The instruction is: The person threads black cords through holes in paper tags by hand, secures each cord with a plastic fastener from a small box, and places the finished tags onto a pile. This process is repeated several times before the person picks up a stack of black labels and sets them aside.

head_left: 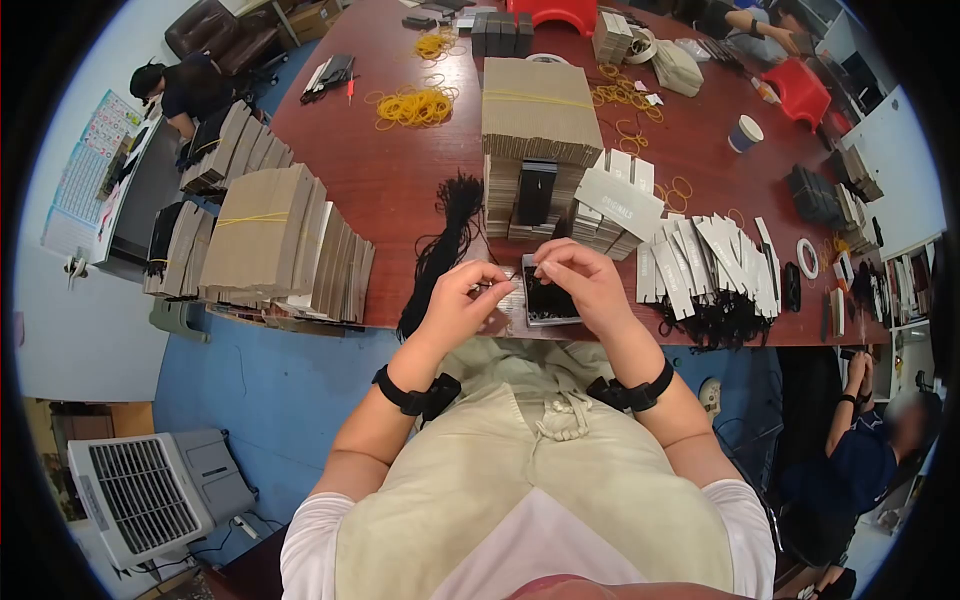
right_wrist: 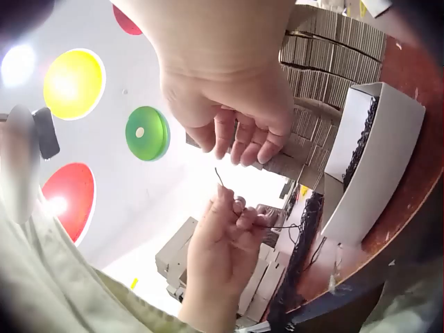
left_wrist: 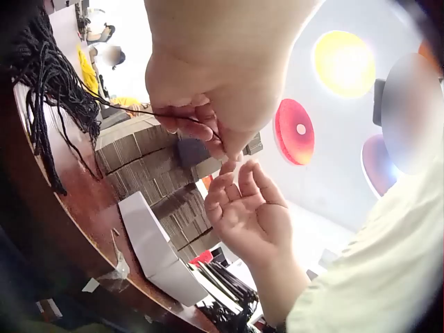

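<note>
My left hand (head_left: 460, 303) pinches a thin black cord (left_wrist: 132, 109) between thumb and fingers. A short free end of this cord (right_wrist: 218, 177) sticks up past the fingertips in the right wrist view. From the other side of the grip, the cord trails to a bundle of black cords (head_left: 455, 225) lying left of the hands. Close to that free end, my right hand (head_left: 588, 285) has its fingers loosely bent, with nothing visible between them. Beneath it stands an open white box (right_wrist: 388, 149) with black cords inside.
Tall stacks of brown cardboard (head_left: 540, 105) stand directly beyond the hands, and more cardboard stacks (head_left: 260, 230) fill the left. White tags with black cords (head_left: 705, 265) lie right. Yellow rubber bands (head_left: 415, 105) are farther back. Other people sit around the room.
</note>
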A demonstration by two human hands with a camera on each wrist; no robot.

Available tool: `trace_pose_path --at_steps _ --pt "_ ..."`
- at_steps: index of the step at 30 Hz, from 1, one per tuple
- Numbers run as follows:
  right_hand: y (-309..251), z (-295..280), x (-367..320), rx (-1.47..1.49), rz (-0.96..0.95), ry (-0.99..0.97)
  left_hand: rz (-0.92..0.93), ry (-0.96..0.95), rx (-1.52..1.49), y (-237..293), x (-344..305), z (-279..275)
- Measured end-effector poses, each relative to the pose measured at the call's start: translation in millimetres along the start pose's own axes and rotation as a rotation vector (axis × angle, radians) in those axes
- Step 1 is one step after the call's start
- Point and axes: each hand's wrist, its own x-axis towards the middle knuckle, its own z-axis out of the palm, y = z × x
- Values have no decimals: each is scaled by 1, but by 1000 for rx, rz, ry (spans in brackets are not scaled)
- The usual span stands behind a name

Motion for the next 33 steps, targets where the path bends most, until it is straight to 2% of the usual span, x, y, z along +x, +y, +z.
trace_pose_path --at_steps 1,2,5,10,13,15,17,18,19,21,23,24,27,28,31,33 --pt "-3 0 1 45 28 -4 0 -4 -24 -3 0 0" --pt "-4 2 1 -42 95 -21 -1 -10 -47 -5 0 0" --pt "0 8 -4 126 139 -101 77 35 20 10 8 5" --pt "10 1 1 -134 -59 37 228 11 204 9 14 8" --pt "0 -13 3 498 -90 107 226 -53 199 1 16 -7" --pt "-9 -32 -1 605 -146 106 171 -83 136 -12 14 -25" --pt "-16 -47 -8 519 -135 144 88 -46 -142 -18 16 -38" --pt "-16 -55 -14 450 -88 138 -49 -44 -351 -23 17 -46" --pt "-15 -62 -20 382 -41 131 40 9 -639 -22 25 -45" --pt "-12 -63 -26 236 83 117 -59 153 -1236 -7 29 -49" --pt "-11 -62 -31 81 241 108 50 -44 -1626 -13 34 -56" --pt "-11 -61 -33 44 253 107 106 -151 -1819 -12 35 -57" --pt "-7 -47 -27 -67 285 109 -9 -254 -1668 4 32 -51" --pt "-7 -43 -24 -53 237 140 -105 -142 -1444 13 28 -45" --pt "-27 -12 -12 -104 -3 124 -128 -186 -981 18 18 -18" --pt "-42 4 -7 -67 42 136 -156 -206 -810 25 12 -2"
